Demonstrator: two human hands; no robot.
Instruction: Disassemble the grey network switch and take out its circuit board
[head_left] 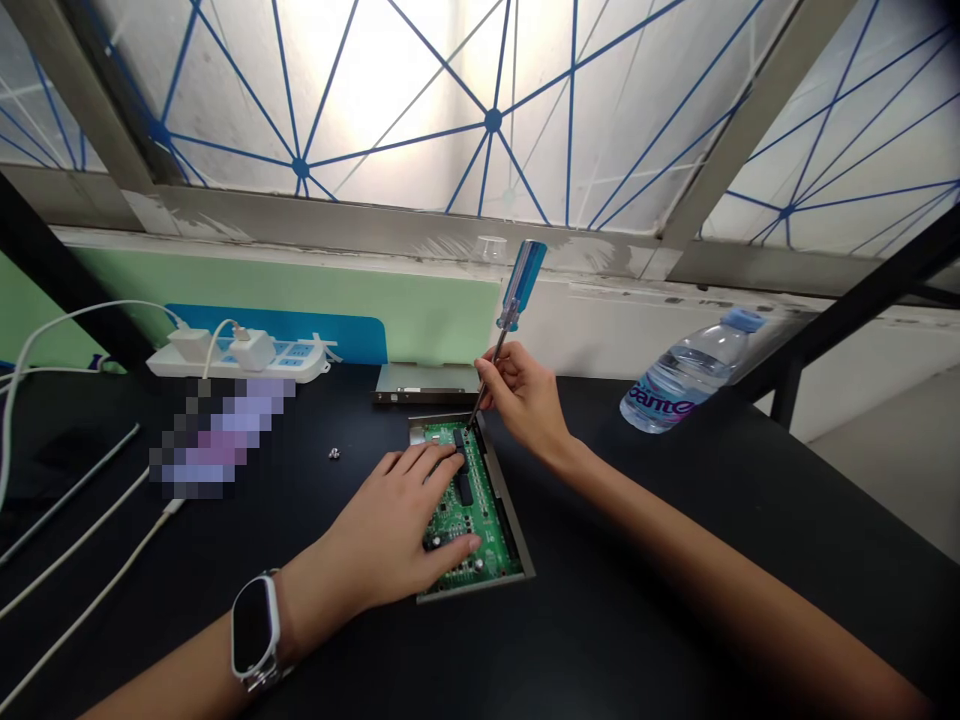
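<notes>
A green circuit board (480, 510) lies in a shallow metal tray (516, 530) on the black table. My left hand (412, 510) rests flat across the board's left part, fingers stretched out, covering some of its components. Between the fingertips of my right hand (521, 395) is the shaft of a screwdriver (522, 285) with a blue and clear handle. It stands nearly upright, leaning right at the top, with its tip down at the board's far end. Whether the tip sits in a screw is too small to tell. Small metal screws (334, 454) lie together left of the board.
Behind the tray is a flat metal cover (427, 382). A white power strip (300, 362) with plugged-in chargers stands at the back left, its cables (112, 570) crossing the table's left side. A water bottle (686, 375) leans at the back right, near a black frame bar (847, 315).
</notes>
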